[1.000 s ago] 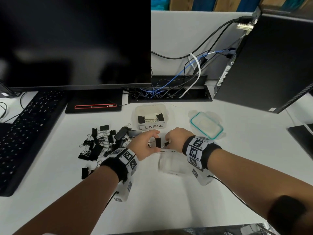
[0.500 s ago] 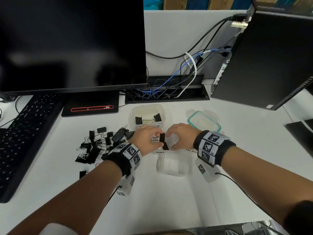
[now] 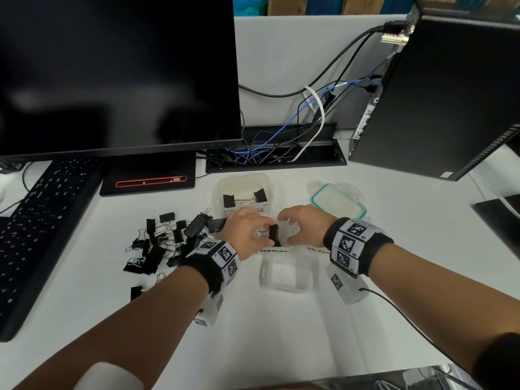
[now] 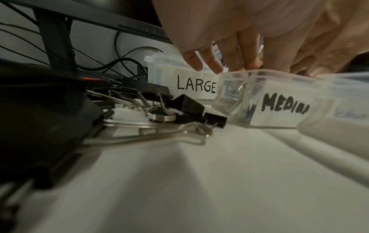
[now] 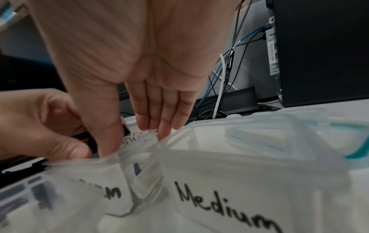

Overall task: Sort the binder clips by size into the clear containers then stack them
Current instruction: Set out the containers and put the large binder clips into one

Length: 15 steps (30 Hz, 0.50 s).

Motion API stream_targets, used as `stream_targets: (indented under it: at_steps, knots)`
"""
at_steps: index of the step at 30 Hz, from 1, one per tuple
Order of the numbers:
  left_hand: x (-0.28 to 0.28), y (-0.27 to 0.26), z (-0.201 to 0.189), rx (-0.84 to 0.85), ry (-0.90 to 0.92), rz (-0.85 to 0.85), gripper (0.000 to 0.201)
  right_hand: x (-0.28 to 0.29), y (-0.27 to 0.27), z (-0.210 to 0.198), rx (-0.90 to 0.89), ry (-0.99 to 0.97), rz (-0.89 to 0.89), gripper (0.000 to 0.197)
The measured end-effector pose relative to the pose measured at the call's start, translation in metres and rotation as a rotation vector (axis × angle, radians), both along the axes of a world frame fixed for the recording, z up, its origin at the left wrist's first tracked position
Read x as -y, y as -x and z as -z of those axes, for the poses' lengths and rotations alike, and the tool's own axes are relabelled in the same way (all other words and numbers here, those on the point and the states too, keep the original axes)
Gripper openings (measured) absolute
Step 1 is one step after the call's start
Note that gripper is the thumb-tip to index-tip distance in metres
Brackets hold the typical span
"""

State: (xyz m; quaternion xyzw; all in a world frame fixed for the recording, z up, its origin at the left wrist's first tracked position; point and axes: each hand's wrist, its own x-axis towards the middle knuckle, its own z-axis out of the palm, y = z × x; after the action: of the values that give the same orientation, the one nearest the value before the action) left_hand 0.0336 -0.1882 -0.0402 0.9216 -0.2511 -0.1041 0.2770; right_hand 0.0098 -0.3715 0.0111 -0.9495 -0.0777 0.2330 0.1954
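Head camera looks down over the desk (image 3: pixel 281 319); both wrist cameras, low and close, share the MEDIUM container (image 4: pixel 279 100).

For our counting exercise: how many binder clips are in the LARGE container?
2: one binder clip at the left of the LARGE container, one at its right. Its near edge is covered, so others may be hidden.

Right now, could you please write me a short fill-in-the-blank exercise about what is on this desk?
1. The left hand pinches a black ____ over the containers.
2. The container nearest the monitor is labelled ____.
3. The loose lid right of that container has a ____ rim.
4. The unsorted pile of clips lies to the ____ of the containers.

Missing words: binder clip; LARGE; teal; left
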Motion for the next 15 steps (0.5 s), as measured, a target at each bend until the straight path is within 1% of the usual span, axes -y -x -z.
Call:
stream_targets:
  at_steps: [2,4,10,12,15]
  knots:
    - [0.0,-0.003,0.003,0.05,-0.032,0.004,0.043,0.0,0.0,0.0,-0.004,0.007,-0.002,0.058]
    - [0.0,-0.006,0.001,0.048,-0.048,0.002,0.042,0.0,0.0,0.0,-0.009,0.011,0.001,0.06]
    - [0.003,-0.014,-0.006,0.086,-0.185,0.155,0.041,0.0,0.002,-0.001,0.009,0.022,-0.003,0.06]
    - [0.003,-0.014,-0.006,0.088,-0.159,0.175,0.043,0.0,0.003,-0.001,0.016,0.022,-0.004,0.06]
    - [0.002,-0.01,-0.007,0.075,-0.06,0.144,0.04,0.0,0.003,-0.002,0.009,0.023,-0.004,0.06]
